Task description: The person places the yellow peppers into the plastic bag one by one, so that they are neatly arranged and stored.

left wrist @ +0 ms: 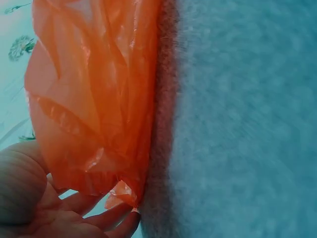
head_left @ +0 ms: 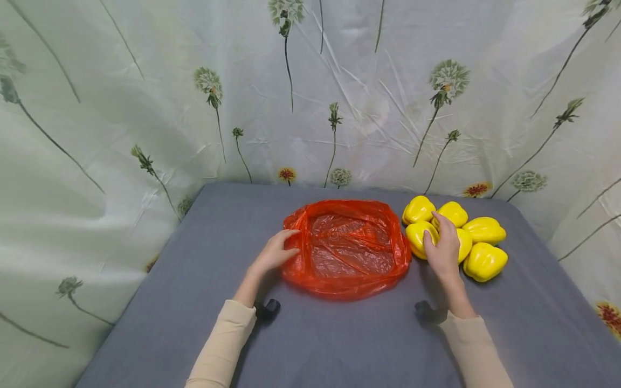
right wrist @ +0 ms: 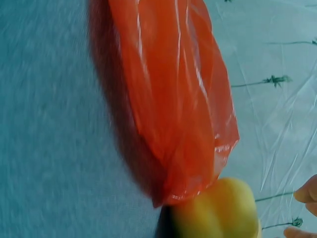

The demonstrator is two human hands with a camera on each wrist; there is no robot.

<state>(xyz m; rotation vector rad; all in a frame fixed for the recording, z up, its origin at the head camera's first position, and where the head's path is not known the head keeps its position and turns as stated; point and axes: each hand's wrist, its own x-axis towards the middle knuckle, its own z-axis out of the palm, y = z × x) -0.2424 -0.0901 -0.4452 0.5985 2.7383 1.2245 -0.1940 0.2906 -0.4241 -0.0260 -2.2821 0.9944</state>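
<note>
A red plastic bag (head_left: pixel 346 288) lies with its mouth spread wide and its rim folded outward. At its left side is my left hand (head_left: pixel 273 253), thumb and fingers parted and touching the rim. The left wrist view shows those fingers (left wrist: pixel 99 218) by a crumpled end of the bag. To the right of the bag, several glossy yellow bell peppers (head_left: pixel 485 262) sit in a cluster. My right hand (head_left: pixel 445 253) is over the cluster's left part, fingers and thumb apart, partly hiding a pepper. In the right wrist view, fingertips (right wrist: pixel 309 196) appear beside a blurred pepper (right wrist: pixel 218 210).
A grey cloth-covered table (head_left: pixel 339 345) bears everything. Behind it and along both sides hangs a pale curtain (head_left: pixel 368 97) printed with dandelions. Small dark pieces (head_left: pixel 271 310) stick out near both wrists, close to the tabletop.
</note>
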